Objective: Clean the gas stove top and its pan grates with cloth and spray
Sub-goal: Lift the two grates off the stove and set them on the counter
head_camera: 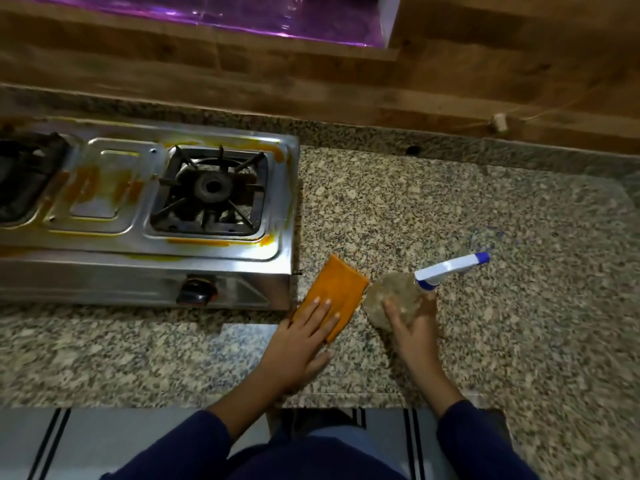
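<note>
From the head camera, a steel gas stove [145, 209] sits on a speckled granite counter [485, 237], to the left of both hands, its top smeared with orange streaks around the burner wells and across the middle panel. The right-hand pan grate [211, 188] sits in its well over the burner; a second grate [24, 174] shows dark and partly cut off at the left edge. Just off the stove's front right corner lies a folded orange cloth [337, 292], and the left hand [304, 341] rests flat on its near end with fingers straight and spread. Just right of the cloth, nearly touching it, a clear spray bottle [394, 299] with a white and blue trigger head [453, 266] stands on the counter; the right hand [412, 327] wraps its fingers round the bottle's body. Dark blue sleeves [194, 441] cover both forearms.
</note>
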